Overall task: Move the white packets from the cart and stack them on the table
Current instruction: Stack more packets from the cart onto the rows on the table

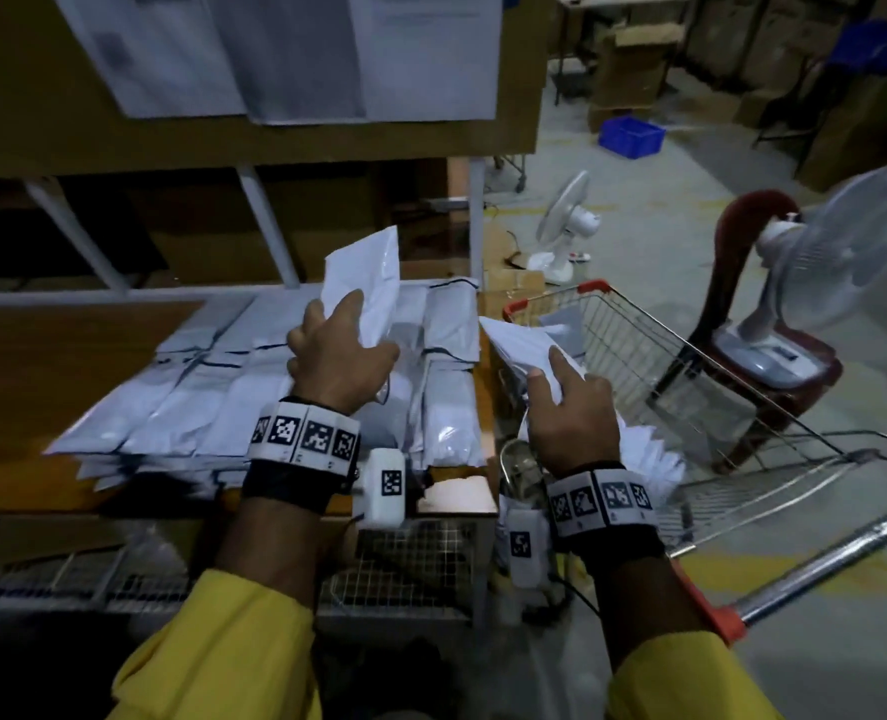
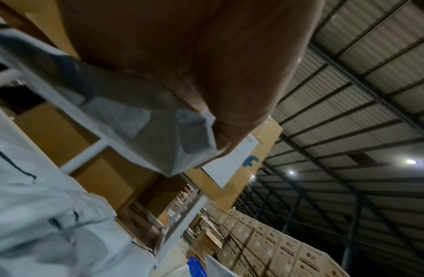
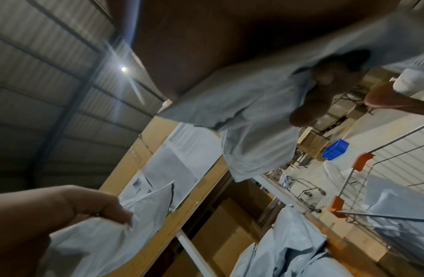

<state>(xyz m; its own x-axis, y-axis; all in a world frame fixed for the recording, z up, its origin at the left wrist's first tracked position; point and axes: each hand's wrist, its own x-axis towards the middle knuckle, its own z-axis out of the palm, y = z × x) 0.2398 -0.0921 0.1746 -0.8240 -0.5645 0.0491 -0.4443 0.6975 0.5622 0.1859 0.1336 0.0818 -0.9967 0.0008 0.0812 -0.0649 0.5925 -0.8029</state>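
My left hand (image 1: 345, 350) grips one white packet (image 1: 366, 280) and holds it tilted above the rows of white packets (image 1: 181, 402) stacked on the wooden table (image 1: 67, 350). In the left wrist view the held packet (image 2: 144, 120) is pinched under the thumb. My right hand (image 1: 568, 407) grips a bundle of white packets (image 1: 521, 345) at the table's right end, beside the wire cart (image 1: 690, 387). The right wrist view shows that bundle (image 3: 248, 116) under the palm, and my left hand (image 3: 52, 211) with its packet (image 3: 116, 232) at lower left.
The cart has red corners and a metal handle (image 1: 815, 574) at lower right; more packets lie inside it. Two white fans (image 1: 566, 226) (image 1: 836, 262) stand on the floor, one on a red chair. A cardboard board with papers (image 1: 275, 49) hangs above the table. A blue crate (image 1: 631, 136) is far back.
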